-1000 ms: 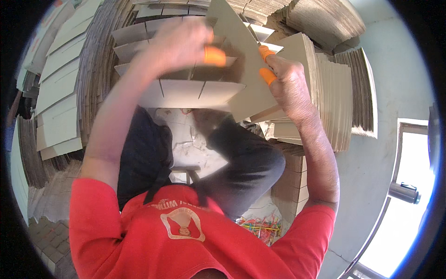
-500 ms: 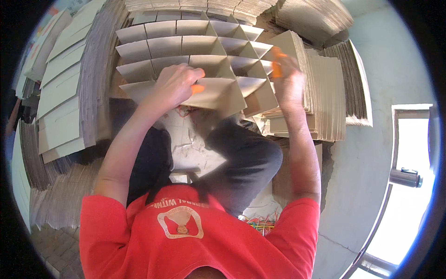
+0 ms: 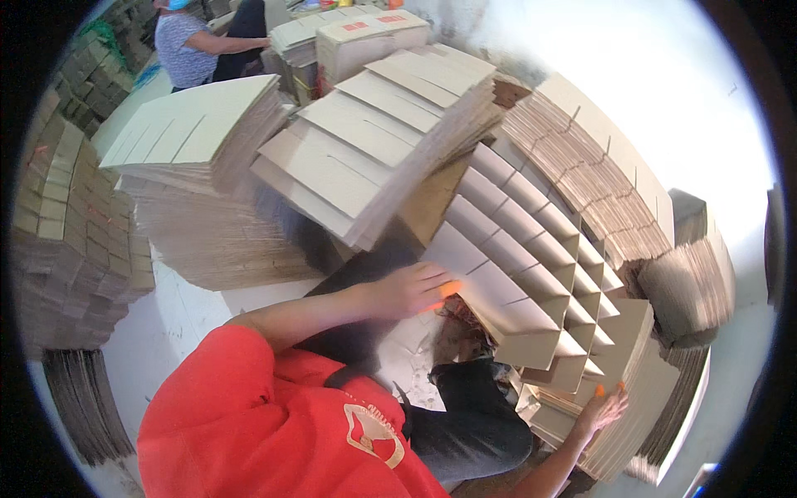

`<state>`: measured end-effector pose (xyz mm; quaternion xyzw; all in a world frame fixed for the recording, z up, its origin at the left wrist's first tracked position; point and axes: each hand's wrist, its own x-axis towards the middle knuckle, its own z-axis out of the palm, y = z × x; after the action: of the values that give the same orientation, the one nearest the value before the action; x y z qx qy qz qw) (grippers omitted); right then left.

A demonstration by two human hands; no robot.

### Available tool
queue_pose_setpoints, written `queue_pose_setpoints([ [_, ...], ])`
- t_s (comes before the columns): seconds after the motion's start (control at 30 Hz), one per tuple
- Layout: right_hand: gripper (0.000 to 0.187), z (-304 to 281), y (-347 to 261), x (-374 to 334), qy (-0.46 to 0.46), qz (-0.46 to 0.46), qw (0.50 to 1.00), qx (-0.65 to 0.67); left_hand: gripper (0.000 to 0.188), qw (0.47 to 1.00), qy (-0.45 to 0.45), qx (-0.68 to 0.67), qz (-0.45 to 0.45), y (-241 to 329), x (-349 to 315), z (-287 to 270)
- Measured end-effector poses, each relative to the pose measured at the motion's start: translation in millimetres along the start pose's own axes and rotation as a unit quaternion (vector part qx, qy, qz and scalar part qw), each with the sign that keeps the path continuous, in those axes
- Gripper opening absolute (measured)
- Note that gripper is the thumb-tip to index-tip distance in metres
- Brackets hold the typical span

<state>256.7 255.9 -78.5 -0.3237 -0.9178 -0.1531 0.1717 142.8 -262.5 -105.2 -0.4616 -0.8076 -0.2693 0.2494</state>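
A cardboard divider grid [image 3: 531, 270], made of slotted strips crossed into several cells, stands in front of me and slants across the view. My left hand [image 3: 411, 290] is just off its near left side, with orange covers on the thumb and a fingertip. Those two digits are apart and nothing shows between them. On the right, my right hand [image 3: 603, 409] lies at a stack of cardboard sheets [image 3: 635, 378], fingers spread and orange-tipped. Whether it touches only the top sheet I cannot tell.
Slotted cardboard stacks rise at the centre [image 3: 390, 137], left [image 3: 191, 133] and far right [image 3: 589, 158]. A co-worker in a patterned top [image 3: 187, 50] sits at the back left. My dark-trousered legs [image 3: 465, 436] are below the grid.
My view has swung left, bringing more stacks and the co-worker into sight. My right hand has gone from the grid's right side to the sheet stack; my left hand has come off the grid.
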Motion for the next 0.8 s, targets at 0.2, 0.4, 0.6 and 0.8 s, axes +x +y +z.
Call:
queue_pose_setpoints([
  [0.2,0.041,18.1,20.5,20.3,0.096,0.08,0.981,0.151,0.019,0.96,-0.241,-0.034,-0.134,-9.8,-72.6,23.1],
  [0.4,0.035,1.4,18.6,21.4,0.072,0.118,0.965,0.222,0.016,0.946,-0.286,-0.05,-0.142,-10.4,-64.1,27.3],
  [0.6,0.051,-85.8,-8.8,11.2,0.217,0.087,0.899,0.37,0.027,0.946,-0.228,-0.105,-0.205,-6.1,-50.7,23.6],
  [0.8,0.056,-207.4,-62.5,11.6,0.187,-0.053,0.863,0.466,0.05,0.996,0.033,-0.014,-0.077,6.7,-0.9,-0.6],
])
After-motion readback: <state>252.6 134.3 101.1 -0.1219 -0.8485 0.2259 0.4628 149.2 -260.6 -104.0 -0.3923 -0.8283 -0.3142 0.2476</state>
